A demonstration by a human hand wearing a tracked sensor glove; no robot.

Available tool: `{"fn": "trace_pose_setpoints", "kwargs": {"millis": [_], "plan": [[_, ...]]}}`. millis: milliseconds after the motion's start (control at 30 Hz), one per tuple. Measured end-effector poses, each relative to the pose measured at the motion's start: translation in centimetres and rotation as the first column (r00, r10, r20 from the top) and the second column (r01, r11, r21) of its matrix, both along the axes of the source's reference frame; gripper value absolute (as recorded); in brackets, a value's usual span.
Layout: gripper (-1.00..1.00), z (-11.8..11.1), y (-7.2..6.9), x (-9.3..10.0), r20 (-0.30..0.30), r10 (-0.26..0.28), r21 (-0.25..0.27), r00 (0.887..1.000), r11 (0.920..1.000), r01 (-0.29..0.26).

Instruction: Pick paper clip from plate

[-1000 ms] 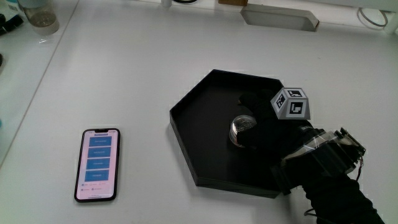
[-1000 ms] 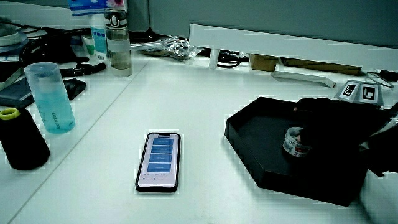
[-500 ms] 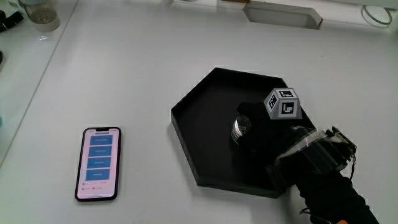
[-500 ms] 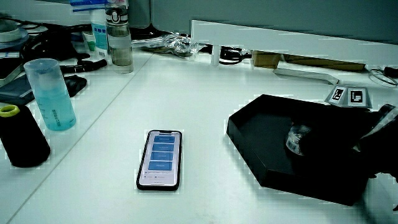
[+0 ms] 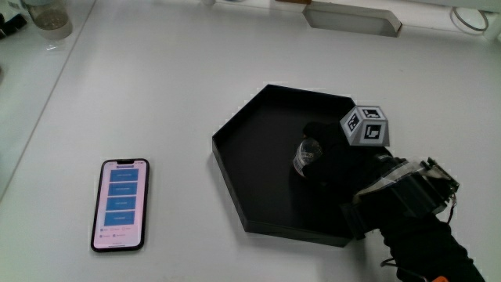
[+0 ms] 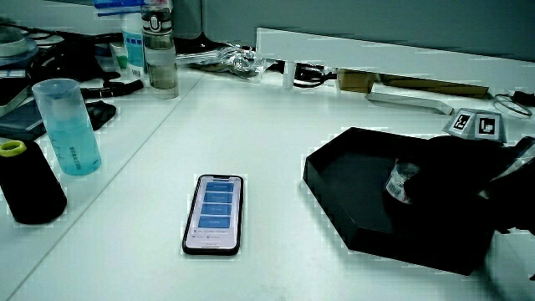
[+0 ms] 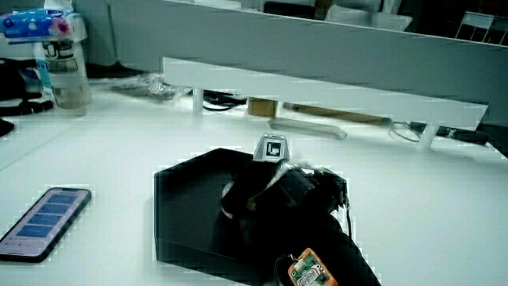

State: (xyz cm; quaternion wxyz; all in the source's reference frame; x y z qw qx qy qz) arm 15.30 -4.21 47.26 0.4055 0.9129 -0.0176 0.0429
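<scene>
A black hexagonal plate (image 5: pixel 252 164) with a raised rim lies on the white table, also seen in both side views (image 6: pixel 343 180) (image 7: pixel 182 210). The gloved hand (image 5: pixel 333 160) reaches into the plate from the rim nearest the person, with the patterned cube (image 5: pixel 365 125) on its back. Its fingers are curled around a small shiny rounded object (image 5: pixel 306 154), which is tilted and sits just above the plate floor. In a side view the object (image 6: pixel 403 181) shows at the fingertips of the hand (image 6: pixel 451 171). In a side view the hand (image 7: pixel 278 191) hides most of the object.
A phone (image 5: pixel 120 204) lies screen up on the table beside the plate. A blue tumbler (image 6: pixel 68 127), a black cylinder (image 6: pixel 29 184) and a bottle (image 6: pixel 159 54) stand near the table's edge. A low white partition (image 6: pixel 376 50) runs along the table.
The hand has closed around the small shiny object. The object has tipped from upright and risen slightly, shifting a little away from the person. The plate and phone have not moved.
</scene>
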Motion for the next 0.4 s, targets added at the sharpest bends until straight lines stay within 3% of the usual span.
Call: {"fn": "trace_pose_setpoints", "kwargs": {"millis": [67,167,300,400], "plan": [[1.0,-0.8,-0.4,0.3,0.036,0.007,-0.016,0.999,0.9998,-0.007],[1.0,-1.5,-0.8,1.2,0.008,0.028,-0.005,1.0,0.9996,-0.028],[1.0,-2.3,-1.2,2.1,0.043,0.03,0.016,0.999,0.9994,-0.03],[1.0,-2.4,-1.4,3.1,0.004,0.04,-0.001,0.999,0.9992,-0.04]]}}
